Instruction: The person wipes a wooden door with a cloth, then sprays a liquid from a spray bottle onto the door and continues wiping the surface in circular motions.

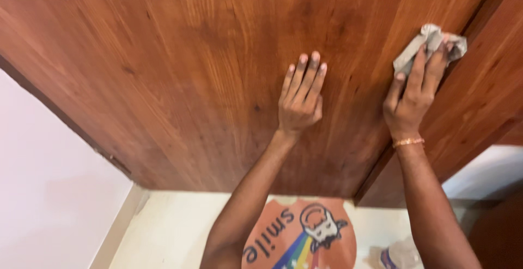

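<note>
A: How do the 2 hands sit?

B: The left hand [299,97] lies flat on the wooden door [180,73], arm stretched up, its 4 fingers [308,75] straight and close together, released and grasping nothing. The right hand [411,100] reaches higher, near the door's right edge, with a thin bangle [408,142] at the wrist.

A: And the cloth?

B: The right hand's fingers [418,67] press a crumpled grey cloth [430,43] against the door beside the door frame [479,95].

A: Anything hard to make out?

B: The right thumb is hidden behind the hand. Below, on the pale floor [174,231], an orange mat [305,236] is partly covered by the left arm, and a plastic bottle [400,255] at the bottom is cut off and blurred.
</note>
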